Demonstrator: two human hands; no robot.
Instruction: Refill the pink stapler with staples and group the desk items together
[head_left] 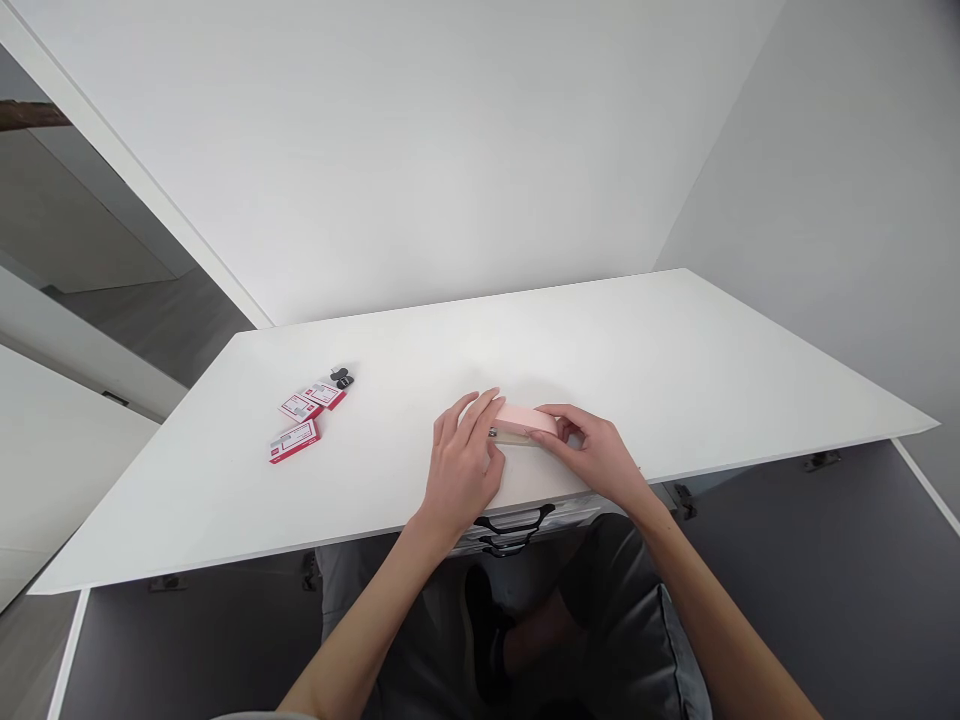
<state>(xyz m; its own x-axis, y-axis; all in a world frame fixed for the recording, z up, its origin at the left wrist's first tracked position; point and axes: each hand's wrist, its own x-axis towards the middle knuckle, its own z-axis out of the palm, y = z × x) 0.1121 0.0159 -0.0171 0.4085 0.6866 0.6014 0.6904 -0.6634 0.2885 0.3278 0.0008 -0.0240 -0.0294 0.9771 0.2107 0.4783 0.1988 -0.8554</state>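
A pink stapler (pixel 523 418) with a pale base lies near the front edge of the white table, its length running left to right. A small metal part shows at its left end. My left hand (pixel 463 455) is curved around that left end, fingers on the far side and thumb on the near side. At the other end, my right hand (pixel 589 447) pinches the stapler between thumb and fingers. My fingers hide both of its ends.
On the left of the table (pixel 637 350) lie several red and white small boxes (pixel 296 440). Beside them are dark staple removers (pixel 343 378). Drawers with black handles (pixel 517 522) sit below the front edge, above my legs. A wall stands behind.
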